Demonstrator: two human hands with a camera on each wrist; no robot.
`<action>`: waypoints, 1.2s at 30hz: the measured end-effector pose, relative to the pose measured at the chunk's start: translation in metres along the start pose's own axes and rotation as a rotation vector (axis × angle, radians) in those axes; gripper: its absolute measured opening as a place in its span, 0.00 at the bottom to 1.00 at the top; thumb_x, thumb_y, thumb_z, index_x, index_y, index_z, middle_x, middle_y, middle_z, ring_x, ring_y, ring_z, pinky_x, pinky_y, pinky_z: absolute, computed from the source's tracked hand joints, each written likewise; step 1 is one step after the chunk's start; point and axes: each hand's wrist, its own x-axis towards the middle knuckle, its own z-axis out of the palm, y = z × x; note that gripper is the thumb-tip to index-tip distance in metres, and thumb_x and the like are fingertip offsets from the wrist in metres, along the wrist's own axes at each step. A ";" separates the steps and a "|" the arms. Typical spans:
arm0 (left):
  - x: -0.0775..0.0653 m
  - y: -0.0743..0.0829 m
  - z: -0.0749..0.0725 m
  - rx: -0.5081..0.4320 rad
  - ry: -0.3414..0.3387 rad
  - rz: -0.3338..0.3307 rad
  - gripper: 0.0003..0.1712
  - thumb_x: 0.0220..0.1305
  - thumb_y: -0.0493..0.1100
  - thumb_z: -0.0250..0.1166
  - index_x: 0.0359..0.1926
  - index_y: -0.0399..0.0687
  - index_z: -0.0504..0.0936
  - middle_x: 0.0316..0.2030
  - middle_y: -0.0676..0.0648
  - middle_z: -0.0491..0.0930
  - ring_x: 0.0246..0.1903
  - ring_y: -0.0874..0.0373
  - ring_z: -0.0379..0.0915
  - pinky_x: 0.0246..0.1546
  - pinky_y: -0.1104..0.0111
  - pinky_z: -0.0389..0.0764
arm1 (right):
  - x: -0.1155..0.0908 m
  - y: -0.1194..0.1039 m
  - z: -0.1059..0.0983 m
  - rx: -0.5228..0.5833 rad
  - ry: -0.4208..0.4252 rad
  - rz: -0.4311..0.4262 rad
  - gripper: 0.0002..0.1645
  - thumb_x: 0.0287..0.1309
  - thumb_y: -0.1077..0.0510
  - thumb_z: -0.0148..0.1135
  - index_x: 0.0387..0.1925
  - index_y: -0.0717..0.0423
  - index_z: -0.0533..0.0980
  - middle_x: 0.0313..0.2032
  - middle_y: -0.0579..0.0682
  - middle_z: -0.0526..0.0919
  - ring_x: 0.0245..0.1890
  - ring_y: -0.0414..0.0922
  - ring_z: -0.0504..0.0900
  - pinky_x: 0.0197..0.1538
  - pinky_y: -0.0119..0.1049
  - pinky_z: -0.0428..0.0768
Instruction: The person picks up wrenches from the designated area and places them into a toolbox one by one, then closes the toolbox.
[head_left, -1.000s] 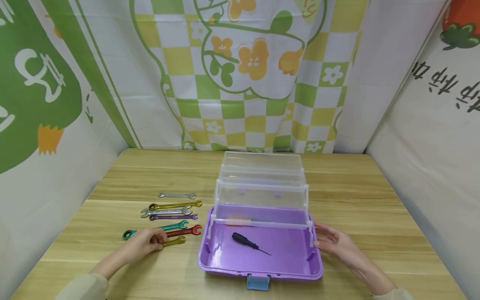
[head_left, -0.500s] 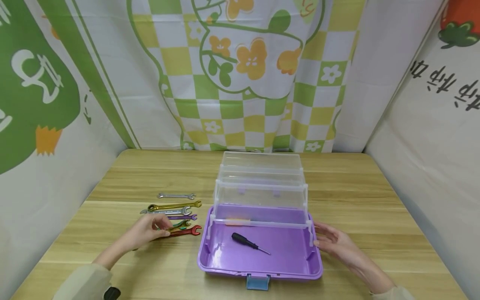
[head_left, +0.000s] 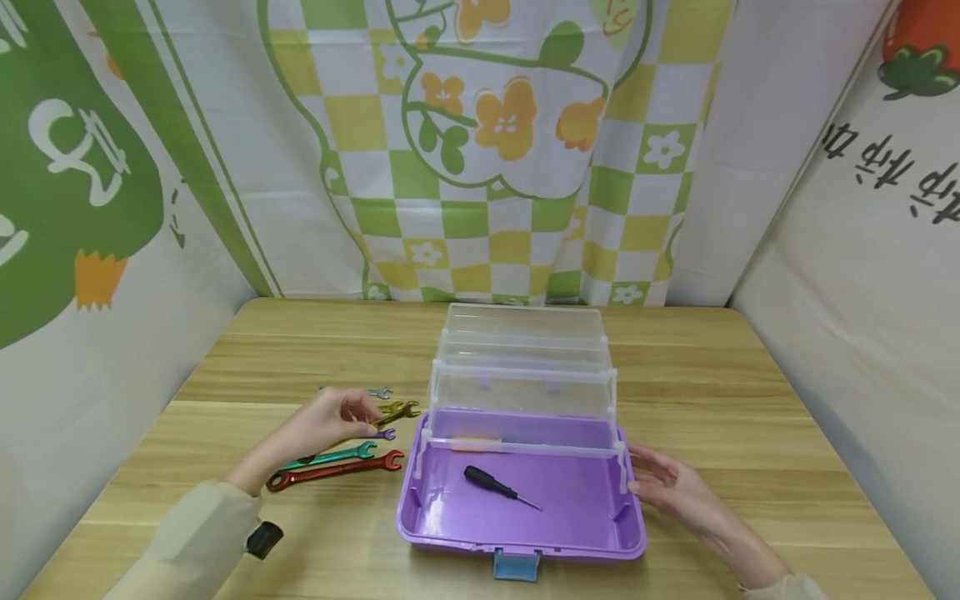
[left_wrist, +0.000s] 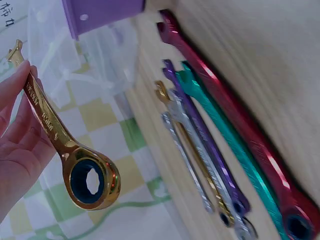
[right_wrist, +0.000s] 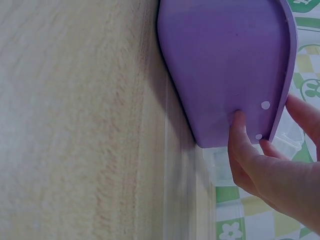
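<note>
My left hand (head_left: 326, 425) pinches a gold ratchet wrench (left_wrist: 48, 119) between thumb and fingers near its open end, tilted above the other wrenches. Its ring end hangs free in the left wrist view. Below lie a red wrench (head_left: 337, 472), a teal wrench (left_wrist: 227, 132), a purple wrench (left_wrist: 201, 132), another gold one and two silver ones, partly covered by the hand in the head view. My right hand (head_left: 675, 492) rests against the right end of the purple toolbox (head_left: 517, 533), fingertips on its outer wall and thumb at the rim.
Inside the toolbox lies a black-handled screwdriver (head_left: 489, 481). An orange item (head_left: 476, 444) shows behind the clear tray edge. Clear tiered trays (head_left: 525, 350) stand raised at the back, and a blue latch (head_left: 516, 564) hangs in front. Patterned curtains border the wooden table (head_left: 712, 375).
My left hand has lifted the gold wrench off the table and carried it away from me and rightward over the row, uncovering the red and teal wrenches. My right hand stays at the toolbox.
</note>
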 end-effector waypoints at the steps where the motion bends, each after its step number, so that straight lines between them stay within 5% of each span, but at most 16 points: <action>1: 0.004 0.003 0.000 -0.003 -0.009 0.003 0.05 0.51 0.35 0.64 0.32 0.42 0.78 0.28 0.50 0.79 0.28 0.64 0.73 0.28 0.71 0.76 | 0.000 0.000 0.000 0.002 -0.001 0.001 0.43 0.53 0.62 0.57 0.63 0.71 0.45 0.61 0.72 0.51 0.50 0.39 0.72 0.51 0.33 0.71; 20: 0.064 0.054 0.010 -0.083 -0.137 0.093 0.04 0.50 0.31 0.64 0.30 0.36 0.78 0.26 0.46 0.80 0.25 0.61 0.74 0.27 0.70 0.76 | 0.001 0.002 0.000 0.009 -0.012 0.000 0.43 0.54 0.62 0.56 0.63 0.72 0.43 0.60 0.72 0.52 0.45 0.34 0.74 0.50 0.31 0.72; 36: 0.109 0.086 0.038 -0.077 -0.216 0.127 0.06 0.47 0.30 0.65 0.30 0.34 0.78 0.26 0.45 0.80 0.25 0.65 0.73 0.28 0.73 0.76 | 0.000 0.001 0.000 0.016 -0.020 -0.006 0.43 0.54 0.62 0.56 0.62 0.73 0.43 0.60 0.72 0.51 0.45 0.35 0.74 0.50 0.31 0.72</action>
